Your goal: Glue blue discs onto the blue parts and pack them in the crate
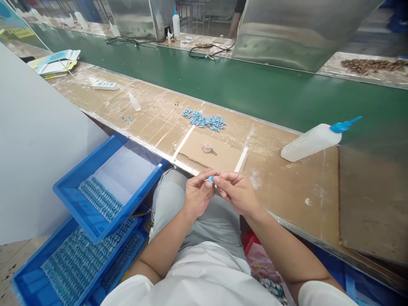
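Note:
Both hands meet above my lap at the bench edge, around one small blue-and-white piece. My left hand pinches it from the left, and my right hand has thumb and finger closed on its right side. Its exact kind is too small to make out. Just beyond the hands lies a cardboard sheet taped to the bench, with a small clear cup standing on it. Behind that is a pile of similar small blue pieces.
A white squeeze bottle with a blue nozzle leans at right. Blue trays with rows of blue pieces are stacked at left. A small bottle lies on the bench. A green conveyor belt runs behind, past metal housings.

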Tool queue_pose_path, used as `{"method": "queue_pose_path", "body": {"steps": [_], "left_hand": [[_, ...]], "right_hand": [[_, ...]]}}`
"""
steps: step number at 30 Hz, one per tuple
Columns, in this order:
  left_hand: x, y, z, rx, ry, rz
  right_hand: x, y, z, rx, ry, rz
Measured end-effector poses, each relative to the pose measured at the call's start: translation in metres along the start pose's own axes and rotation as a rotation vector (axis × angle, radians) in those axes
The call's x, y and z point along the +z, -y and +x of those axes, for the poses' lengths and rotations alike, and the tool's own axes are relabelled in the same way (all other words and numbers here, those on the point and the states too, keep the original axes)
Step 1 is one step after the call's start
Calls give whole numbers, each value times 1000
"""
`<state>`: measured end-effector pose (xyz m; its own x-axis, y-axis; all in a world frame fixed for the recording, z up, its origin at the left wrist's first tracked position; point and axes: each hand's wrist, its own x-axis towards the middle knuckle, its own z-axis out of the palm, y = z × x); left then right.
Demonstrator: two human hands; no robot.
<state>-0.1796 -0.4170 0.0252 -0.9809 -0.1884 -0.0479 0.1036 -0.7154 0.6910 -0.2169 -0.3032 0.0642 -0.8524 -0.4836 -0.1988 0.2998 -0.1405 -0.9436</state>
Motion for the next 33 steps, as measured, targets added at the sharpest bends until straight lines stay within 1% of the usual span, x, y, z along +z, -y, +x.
{"method": "queue_pose_path", "body": {"steps": [2, 3, 5, 6, 7, 8, 9, 11, 13, 14, 16, 18, 20, 22, 24, 26, 28, 31, 33], "left_hand": [[-1, -1, 0, 21, -17, -21], [-3, -2, 0, 29, -31, -47], [-8, -8, 3, 22, -72, -119], [-12, -13, 4, 7, -98, -162], [-16, -18, 6, -15, -124, -210], [-22, -23, 8, -39, -147, -260], [-27, -28, 9, -62, -168, -312], [-38, -35, 7, -95, -200, -408], [-47, -35, -3, -142, -207, -474], [-51, -31, -12, -187, -193, -492], [-60, -14, -35, -332, -130, -497], [-71, 13, -58, -517, -58, -459], [-86, 43, -73, -702, 6, -393], [-104, 70, -75, -851, 25, -323], [-120, 88, -67, -898, 24, -311], [-131, 97, -56, -932, 29, -324], [-137, 101, -46, -963, 35, -349], [-138, 102, -42, -986, 23, -392], [-135, 100, -43, -982, 4, -413]], "right_hand": [[-3, 4, 2, 32, 60, -93], [-8, 7, 6, 25, 82, -177], [-23, 13, 27, -72, 24, -426], [-35, 16, 44, -186, -104, -566], [-47, 18, 64, -295, -268, -723], [-61, 19, 88, -379, -377, -877], [-75, 19, 114, -445, -441, -997], [-101, 15, 164, -495, -449, -1208], [-122, 10, 205, -465, -414, -1340], [-129, 6, 221, -439, -399, -1377], [-139, 1, 241, -382, -355, -1412], [-145, -3, 250, -333, -303, -1414], [-148, -6, 254, -303, -270, -1403], [-150, -8, 255, -284, -260, -1395], [-153, -10, 254, -268, -254, -1390], [-155, -10, 251, -256, -259, -1384], [-156, -10, 248, -251, -285, -1379], [-156, -8, 246, -252, -331, -1381], [-157, -7, 247, -249, -322, -1398]]}}
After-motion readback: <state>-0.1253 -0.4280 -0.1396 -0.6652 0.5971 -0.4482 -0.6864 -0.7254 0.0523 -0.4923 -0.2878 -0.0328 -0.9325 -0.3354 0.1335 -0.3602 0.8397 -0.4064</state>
